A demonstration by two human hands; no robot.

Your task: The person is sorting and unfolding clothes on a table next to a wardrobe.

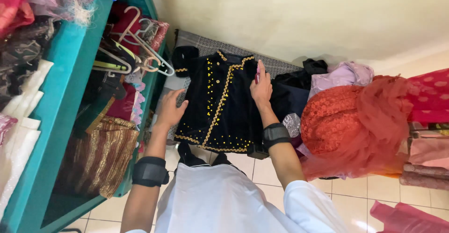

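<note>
Both hands lie flat and apart on our black garment point(220, 104) at frame centre: left hand point(170, 111) presses its left edge, right hand point(261, 87) spreads over the right half, neither clamped on anything, palms holding the cloth smooth. Gold trim point(219, 105) runs down its front. It rests on a grey mat point(201, 43) by the wall. Right of it, a red lace pile point(346, 120); upper left, hangers point(140, 46) on the teal shelf point(70, 64).
</note>
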